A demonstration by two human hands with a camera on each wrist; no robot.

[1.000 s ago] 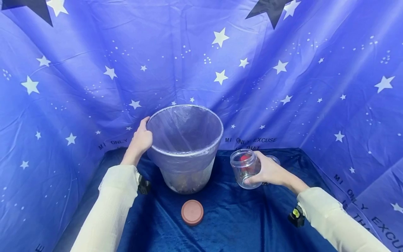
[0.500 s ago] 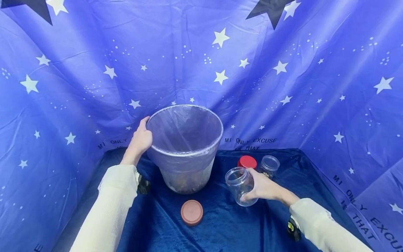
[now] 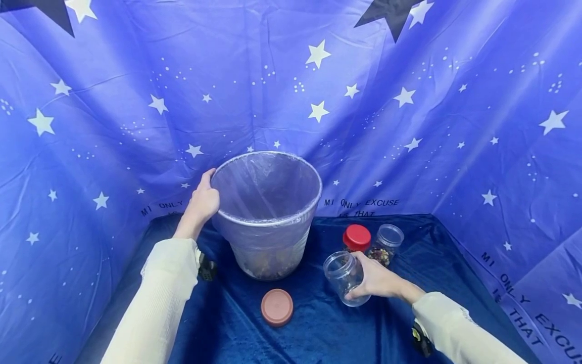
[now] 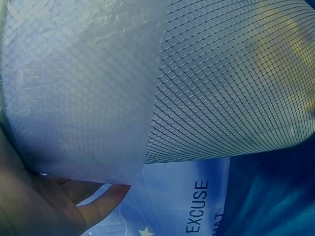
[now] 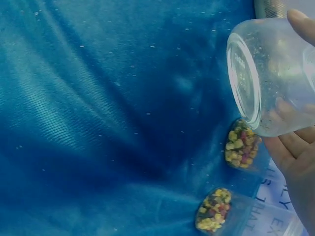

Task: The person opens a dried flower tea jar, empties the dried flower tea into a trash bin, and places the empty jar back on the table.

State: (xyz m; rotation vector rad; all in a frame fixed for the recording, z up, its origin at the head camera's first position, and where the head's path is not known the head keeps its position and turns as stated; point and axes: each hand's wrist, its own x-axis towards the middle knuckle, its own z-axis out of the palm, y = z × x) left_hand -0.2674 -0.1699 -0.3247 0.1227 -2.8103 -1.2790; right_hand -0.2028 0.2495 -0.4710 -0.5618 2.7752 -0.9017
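A mesh bin [image 3: 268,247] lined with a clear plastic bag stands at the centre in the head view. My left hand [image 3: 203,205] holds its rim on the left side; in the left wrist view that hand [image 4: 64,204] lies against the bag-covered wall [image 4: 83,98]. With thumb and fingers, my right hand [image 3: 379,277] grips a lidless clear jar [image 3: 346,278] right of the bin. Only small specks show inside this jar [image 5: 280,73] in the right wrist view, where the bottom faces left.
Behind the right hand stand a red-lidded jar [image 3: 356,237] and a clear-topped jar [image 3: 385,246], with mixed dried pieces [image 5: 241,147] visible inside. A pinkish round lid [image 3: 277,307] lies in front of the bin on the blue cloth [image 3: 318,328]. Star-patterned curtains [image 3: 254,91] enclose the area.
My right hand has brought the clear jar down and nearer, uncovering the red-lidded jar and more of the clear-topped one. My left hand has stayed on the bin.
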